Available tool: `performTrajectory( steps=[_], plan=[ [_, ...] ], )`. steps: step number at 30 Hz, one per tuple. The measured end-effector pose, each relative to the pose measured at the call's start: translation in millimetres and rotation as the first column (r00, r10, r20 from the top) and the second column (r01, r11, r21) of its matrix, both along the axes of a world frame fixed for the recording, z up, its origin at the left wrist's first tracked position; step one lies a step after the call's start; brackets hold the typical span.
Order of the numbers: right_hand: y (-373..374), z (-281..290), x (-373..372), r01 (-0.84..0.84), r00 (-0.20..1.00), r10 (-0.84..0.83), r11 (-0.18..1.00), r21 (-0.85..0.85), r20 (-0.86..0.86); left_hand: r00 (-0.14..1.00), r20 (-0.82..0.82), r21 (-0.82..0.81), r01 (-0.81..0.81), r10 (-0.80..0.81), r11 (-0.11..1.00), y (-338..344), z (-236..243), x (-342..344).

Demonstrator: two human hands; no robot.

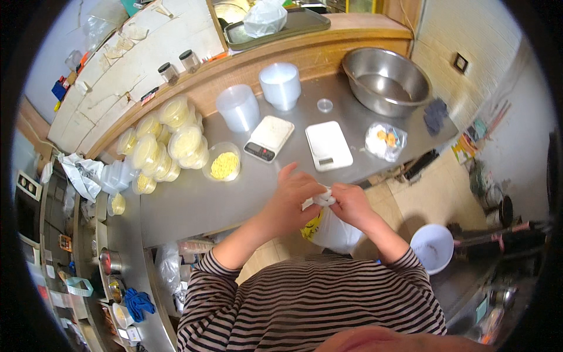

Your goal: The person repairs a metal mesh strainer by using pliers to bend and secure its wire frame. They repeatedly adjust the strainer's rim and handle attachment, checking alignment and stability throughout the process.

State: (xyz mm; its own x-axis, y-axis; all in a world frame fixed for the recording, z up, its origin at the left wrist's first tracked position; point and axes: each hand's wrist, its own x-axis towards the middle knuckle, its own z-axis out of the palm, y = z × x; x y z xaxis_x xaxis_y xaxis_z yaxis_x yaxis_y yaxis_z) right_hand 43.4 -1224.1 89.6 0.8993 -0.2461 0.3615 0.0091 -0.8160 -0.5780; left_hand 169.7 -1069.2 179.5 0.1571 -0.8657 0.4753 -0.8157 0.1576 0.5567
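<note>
Just off the counter's front edge, both my hands grip the twisted white top of a plastic bag. My left hand pinches it from one side, its index finger lifted. My right hand is closed on the other side of the twist. Below my fingers the bag hangs in front of my striped shirt, a patch of yellow print showing; its contents are hidden. On the counter beyond lie a white scale and a second scale with a dark display. An uncovered clear tub holds yellow, noodle-like food.
Several lidded tubs of yellow food are piled at left. Stacks of clear tubs stand behind the scales. A large steel basin, a small bag with orange bits and a dark cloth sit at right. A white bucket stands on the floor.
</note>
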Motion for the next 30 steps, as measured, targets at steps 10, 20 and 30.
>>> performTrajectory(
  steps=[10,20,30],
  plan=[
    [-286.3,57.9,168.3,-0.002,0.992,-0.048,0.926,0.378,0.121,0.328,0.050,0.454,-0.849,0.943,0.271,12.6,-89.2,161.6],
    [-579.5,182.2,478.9,0.265,0.883,-0.163,0.947,-0.181,0.440,-0.701,0.306,0.408,-0.515,0.644,-0.754,361.2,-32.0,180.8],
    [-514.1,221.3,580.8,0.590,0.649,-0.562,0.797,0.128,0.512,-0.359,0.207,0.924,-0.234,0.910,-0.303,259.9,-254.1,-45.0]
  ],
)
